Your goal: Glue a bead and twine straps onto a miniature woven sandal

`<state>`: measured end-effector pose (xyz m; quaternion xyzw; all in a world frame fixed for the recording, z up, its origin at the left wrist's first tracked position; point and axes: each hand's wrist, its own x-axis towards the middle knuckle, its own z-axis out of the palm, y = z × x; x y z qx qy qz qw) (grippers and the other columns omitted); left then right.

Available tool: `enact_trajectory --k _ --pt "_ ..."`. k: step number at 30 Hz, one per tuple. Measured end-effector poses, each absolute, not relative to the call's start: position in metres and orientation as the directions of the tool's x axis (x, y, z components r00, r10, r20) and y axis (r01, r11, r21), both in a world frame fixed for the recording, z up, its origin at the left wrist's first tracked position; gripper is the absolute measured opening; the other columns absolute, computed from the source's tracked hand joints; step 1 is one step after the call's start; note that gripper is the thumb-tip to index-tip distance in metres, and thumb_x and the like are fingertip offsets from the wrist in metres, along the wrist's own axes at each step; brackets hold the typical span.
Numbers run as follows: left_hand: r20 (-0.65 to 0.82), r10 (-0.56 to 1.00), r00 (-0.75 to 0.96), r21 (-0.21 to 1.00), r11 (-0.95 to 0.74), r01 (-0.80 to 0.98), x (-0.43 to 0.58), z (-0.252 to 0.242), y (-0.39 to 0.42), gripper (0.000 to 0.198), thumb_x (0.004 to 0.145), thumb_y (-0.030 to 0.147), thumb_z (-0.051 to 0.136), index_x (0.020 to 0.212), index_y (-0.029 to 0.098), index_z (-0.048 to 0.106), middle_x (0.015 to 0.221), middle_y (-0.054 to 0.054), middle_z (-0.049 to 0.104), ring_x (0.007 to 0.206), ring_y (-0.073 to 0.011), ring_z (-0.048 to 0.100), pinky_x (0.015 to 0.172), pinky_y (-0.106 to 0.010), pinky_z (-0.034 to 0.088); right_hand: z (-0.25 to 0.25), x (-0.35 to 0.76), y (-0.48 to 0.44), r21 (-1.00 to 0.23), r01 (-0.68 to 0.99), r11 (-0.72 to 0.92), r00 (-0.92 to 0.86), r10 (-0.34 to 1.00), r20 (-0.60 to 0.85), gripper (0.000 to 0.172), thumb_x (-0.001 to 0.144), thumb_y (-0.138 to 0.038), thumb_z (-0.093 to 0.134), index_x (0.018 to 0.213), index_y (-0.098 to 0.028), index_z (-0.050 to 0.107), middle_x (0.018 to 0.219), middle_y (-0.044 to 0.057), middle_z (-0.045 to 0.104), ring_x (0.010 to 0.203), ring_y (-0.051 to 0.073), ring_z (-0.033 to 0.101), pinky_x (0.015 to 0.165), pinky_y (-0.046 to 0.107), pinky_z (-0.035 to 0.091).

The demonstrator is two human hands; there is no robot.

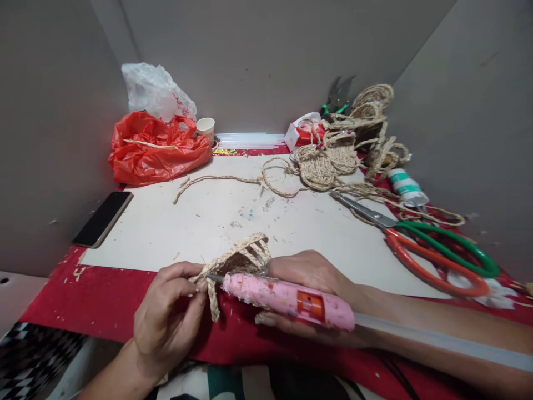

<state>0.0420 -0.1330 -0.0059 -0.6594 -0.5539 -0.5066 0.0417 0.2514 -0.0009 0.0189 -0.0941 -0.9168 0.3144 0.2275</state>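
My left hand (166, 311) pinches the edge of a small piece of braided straw work (244, 253), a loose braid end hanging below the fingers. Wrapped in my right hand (308, 278) is a pink hot glue gun (270, 294), a clear glue stick (441, 341) running out of its back along the forearm. Its metal nozzle meets the braid right beside my left fingertips. Whether glue is flowing I cannot make out. Behind the gun, the knuckles of my right hand are close to the straw piece.
Big scissors (416, 239) with green and orange handles lie at right. Braided straw pieces and cords (318, 166) are heaped behind them, by a tissue box (306, 130). A phone (104, 218), red plastic bag (160, 150), paper cup (205, 128) and glue sticks (250, 140) lie left and back.
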Motion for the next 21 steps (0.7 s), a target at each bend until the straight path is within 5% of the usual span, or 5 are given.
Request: enact_trajectory --k 21 --pt "0.707 0.685 -0.178 0.578 -0.414 0.703 0.041 -0.0136 -0.1333 0.037 0.071 -0.009 0.062 0.093 0.019 0.053 0.089 -0.003 0.063 0.09 -0.0164 0.065 0.074 -0.029 0.059 0.0214 0.2566 -0.0017 -0.625 0.12 0.772 -0.882 0.371 0.29 0.03 0.084 -0.039 0.058 0.065 -0.02 0.043 0.057 -0.005 0.039 0.048 0.008 0.031 0.047 0.023 0.026"
